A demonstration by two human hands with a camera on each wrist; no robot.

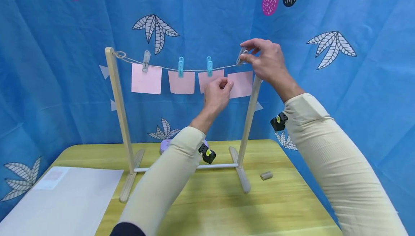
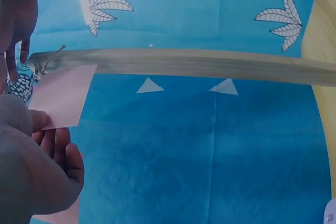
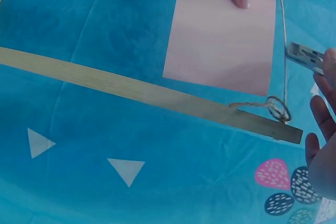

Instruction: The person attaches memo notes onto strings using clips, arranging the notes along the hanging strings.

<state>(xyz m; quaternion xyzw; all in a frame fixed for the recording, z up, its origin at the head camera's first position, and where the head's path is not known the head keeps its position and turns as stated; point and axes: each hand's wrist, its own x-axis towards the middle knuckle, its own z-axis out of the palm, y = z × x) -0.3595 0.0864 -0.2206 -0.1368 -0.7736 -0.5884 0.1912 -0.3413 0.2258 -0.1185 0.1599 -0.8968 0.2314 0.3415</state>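
My left hand (image 1: 216,93) pinches a square pink paper (image 1: 240,84) by its left edge, thumb in front, just below the string (image 1: 191,70). Above it, my right hand (image 1: 268,60) pinches a grey clothespin (image 1: 241,56) between thumb and fingers, its tip right at the string. In the right wrist view the clothespin (image 3: 305,57) and the upper edge of the paper (image 3: 220,40) lie on opposite sides of the string (image 3: 284,77). Along the string hang more pink papers (image 1: 146,81): one under a clear clothespin (image 1: 146,61), two under blue clothespins (image 1: 181,66).
A wooden stand (image 1: 118,110) carries the string between two posts, joined low down by a white bar (image 1: 217,166). On the yellow table (image 1: 220,207) are a white board (image 1: 71,200) at left, a small brownish piece (image 1: 266,175) at right and a purple object (image 1: 164,145) behind my left arm.
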